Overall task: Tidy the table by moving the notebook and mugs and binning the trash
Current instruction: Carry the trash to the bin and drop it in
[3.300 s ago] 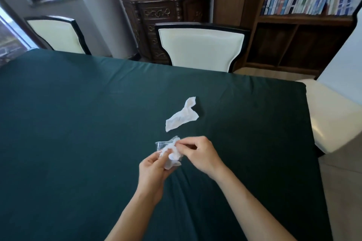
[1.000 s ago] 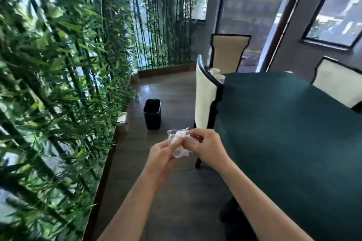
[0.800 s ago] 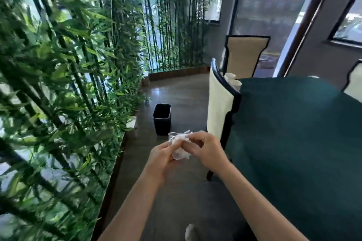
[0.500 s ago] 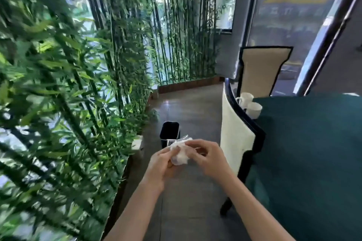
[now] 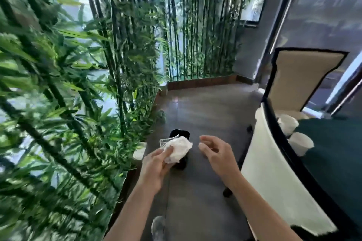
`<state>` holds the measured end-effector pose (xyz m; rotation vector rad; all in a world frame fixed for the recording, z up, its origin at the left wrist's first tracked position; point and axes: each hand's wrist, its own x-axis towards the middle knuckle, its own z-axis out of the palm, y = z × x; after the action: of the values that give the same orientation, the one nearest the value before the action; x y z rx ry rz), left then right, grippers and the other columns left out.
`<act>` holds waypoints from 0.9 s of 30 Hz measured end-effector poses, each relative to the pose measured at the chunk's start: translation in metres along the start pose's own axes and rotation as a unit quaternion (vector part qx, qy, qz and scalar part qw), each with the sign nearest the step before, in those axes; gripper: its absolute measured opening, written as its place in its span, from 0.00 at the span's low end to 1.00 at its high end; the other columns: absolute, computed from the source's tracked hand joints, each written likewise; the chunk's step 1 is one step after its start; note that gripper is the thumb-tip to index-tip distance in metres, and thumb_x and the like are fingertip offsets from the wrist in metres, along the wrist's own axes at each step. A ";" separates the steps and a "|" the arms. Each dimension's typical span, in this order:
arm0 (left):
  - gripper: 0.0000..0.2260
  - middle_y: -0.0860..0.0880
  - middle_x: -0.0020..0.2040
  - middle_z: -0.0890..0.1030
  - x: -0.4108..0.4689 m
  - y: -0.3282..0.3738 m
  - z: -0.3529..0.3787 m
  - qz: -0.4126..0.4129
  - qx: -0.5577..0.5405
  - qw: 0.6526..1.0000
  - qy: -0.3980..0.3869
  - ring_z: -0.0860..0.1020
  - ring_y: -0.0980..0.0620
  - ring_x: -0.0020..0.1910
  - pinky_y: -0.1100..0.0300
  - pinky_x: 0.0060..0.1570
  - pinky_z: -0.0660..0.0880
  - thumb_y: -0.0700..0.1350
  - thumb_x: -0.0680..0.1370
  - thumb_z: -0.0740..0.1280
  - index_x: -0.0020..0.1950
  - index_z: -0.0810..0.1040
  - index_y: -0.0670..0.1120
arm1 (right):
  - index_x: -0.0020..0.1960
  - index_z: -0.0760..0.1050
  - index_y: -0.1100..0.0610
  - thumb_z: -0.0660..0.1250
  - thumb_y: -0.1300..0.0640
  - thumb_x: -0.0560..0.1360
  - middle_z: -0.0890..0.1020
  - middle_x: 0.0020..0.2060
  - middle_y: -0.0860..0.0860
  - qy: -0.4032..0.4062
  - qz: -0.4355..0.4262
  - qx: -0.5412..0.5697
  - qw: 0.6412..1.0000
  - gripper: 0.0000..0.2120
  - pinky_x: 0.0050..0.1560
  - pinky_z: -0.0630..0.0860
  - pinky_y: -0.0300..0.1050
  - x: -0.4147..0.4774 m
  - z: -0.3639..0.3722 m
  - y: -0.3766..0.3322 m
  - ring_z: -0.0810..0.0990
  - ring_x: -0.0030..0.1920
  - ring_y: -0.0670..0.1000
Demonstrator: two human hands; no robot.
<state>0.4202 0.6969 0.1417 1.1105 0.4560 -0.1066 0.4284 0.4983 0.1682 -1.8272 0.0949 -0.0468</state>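
My left hand [image 5: 156,162] grips a bundle of trash [image 5: 177,149]: crumpled white tissue with a bit of clear plastic sticking out at its left. Right behind the bundle stands a black bin [image 5: 181,162] on the floor, mostly hidden by it. My right hand [image 5: 217,154] hovers a short way to the right of the trash with its fingers apart and nothing in it. Two white mugs [image 5: 300,143] stand at the near edge of the green table [image 5: 337,162], behind a chair back.
A cream chair with a black frame [image 5: 274,172] stands close on my right, against the table; another chair [image 5: 301,80] is farther back. Bamboo plants [image 5: 68,103] line the left side. Grey tiled floor [image 5: 205,113] runs ahead to the bin. My shoe [image 5: 158,227] shows below.
My right hand has let go of the trash and opened; only the left holds it. I have moved closer to the bin, which now sits right behind the bundle.
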 end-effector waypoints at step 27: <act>0.05 0.46 0.35 0.86 0.585 -0.185 -0.014 -0.176 0.078 0.973 0.128 0.83 0.53 0.31 0.61 0.31 0.80 0.40 0.77 0.76 0.41 0.85 0.41 | 0.49 0.84 0.51 0.71 0.63 0.78 0.87 0.35 0.43 0.038 0.266 0.061 0.961 0.08 0.37 0.78 0.34 0.460 0.185 0.371 0.83 0.34 0.39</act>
<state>0.8879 0.7083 -0.2560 1.1937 0.8868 -0.3183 0.8867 0.5411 -0.2461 -1.6247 0.6212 0.2520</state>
